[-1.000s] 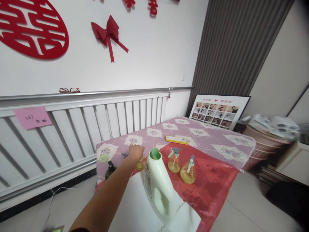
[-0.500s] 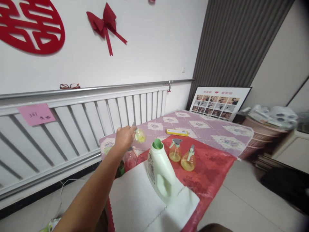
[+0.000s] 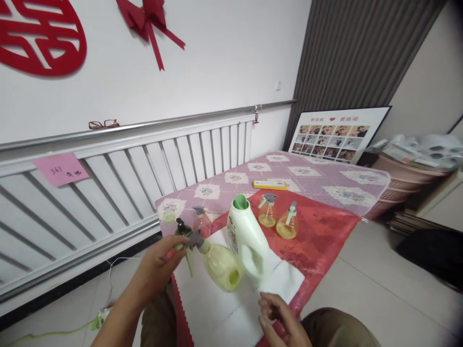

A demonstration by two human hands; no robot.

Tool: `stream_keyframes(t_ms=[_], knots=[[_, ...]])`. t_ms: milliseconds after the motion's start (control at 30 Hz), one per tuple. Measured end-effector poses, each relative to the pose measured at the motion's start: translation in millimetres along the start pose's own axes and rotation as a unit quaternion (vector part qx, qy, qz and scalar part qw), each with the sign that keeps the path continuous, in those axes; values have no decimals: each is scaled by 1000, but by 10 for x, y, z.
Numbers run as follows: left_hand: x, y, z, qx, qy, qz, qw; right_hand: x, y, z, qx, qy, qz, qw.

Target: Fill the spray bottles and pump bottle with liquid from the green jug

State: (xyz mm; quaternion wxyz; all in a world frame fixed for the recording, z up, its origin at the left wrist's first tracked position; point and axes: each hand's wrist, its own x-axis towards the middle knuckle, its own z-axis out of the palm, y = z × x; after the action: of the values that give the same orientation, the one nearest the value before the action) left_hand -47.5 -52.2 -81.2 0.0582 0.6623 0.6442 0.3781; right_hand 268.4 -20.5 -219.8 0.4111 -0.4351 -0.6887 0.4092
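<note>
On the tabletop point(image 3: 347, 176), the jug point(image 3: 249, 241) stands on a sheet point(image 3: 195, 299), two spray bottles point(image 3: 287, 228) behind it to the right, a third spray bottle point(image 3: 203, 225) left, a flat case point(image 3: 269, 185) farther back. The left hand point(image 3: 159, 267) has a fourth spray bottle point(image 3: 221, 265) left of the jug.

We read 361 on the pink note point(image 3: 61, 168). We see a red heart point(image 3: 332, 119) between blurry words on the photo board point(image 3: 338, 136), and part of a big red sign point(image 3: 82, 47) on the wall point(image 3: 224, 53).

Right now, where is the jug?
In the head view, the jug stands near centre on the white sheet, right of the spray bottle in the left hand.
</note>
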Motion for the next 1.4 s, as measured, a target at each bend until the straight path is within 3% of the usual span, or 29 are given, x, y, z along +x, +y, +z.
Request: stream_keyframes(t_ms=[100,267,333,400,467,533,633,700,767,833,933,1067,1200,1400], knots=[[-155,-43,173,-52,-61,-13,997,166,-201,33,-6,-38,25,999],[-182,65,281,-104,-125,-14,987,406,-482,69,68,-258,95,959],[-163,92,281,-118,-140,-10,983,435,-511,98,91,-290,107,947],[-164,74,292,-148,-129,-26,980,426,-493,150,115,-278,107,947],[-209,17,357,-222,-77,-65,970,397,-440,232,144,-246,100,953],[-315,-50,523,-328,6,-127,936,363,-358,346,175,-189,100,961],[-580,-89,988,-423,121,-258,860,309,-199,576,202,-91,124,967],[-779,-49,1354,-469,110,-282,830,260,-93,748,202,-49,137,968],[-933,25,1636,-504,69,-271,817,195,-17,891,198,-38,133,970],[-1003,95,1758,-499,37,-271,823,128,7,956,180,-47,94,978],[-982,137,1683,-481,-9,-285,829,94,-66,850,135,-89,24,987],[-934,139,1513,-458,12,-300,837,234,-284,524,133,-159,54,977],[-953,156,1523,-398,-12,-291,870,433,-486,457,167,-90,86,978],[-1035,133,1668,-267,41,-224,936,547,-611,780,123,1,70,990]])
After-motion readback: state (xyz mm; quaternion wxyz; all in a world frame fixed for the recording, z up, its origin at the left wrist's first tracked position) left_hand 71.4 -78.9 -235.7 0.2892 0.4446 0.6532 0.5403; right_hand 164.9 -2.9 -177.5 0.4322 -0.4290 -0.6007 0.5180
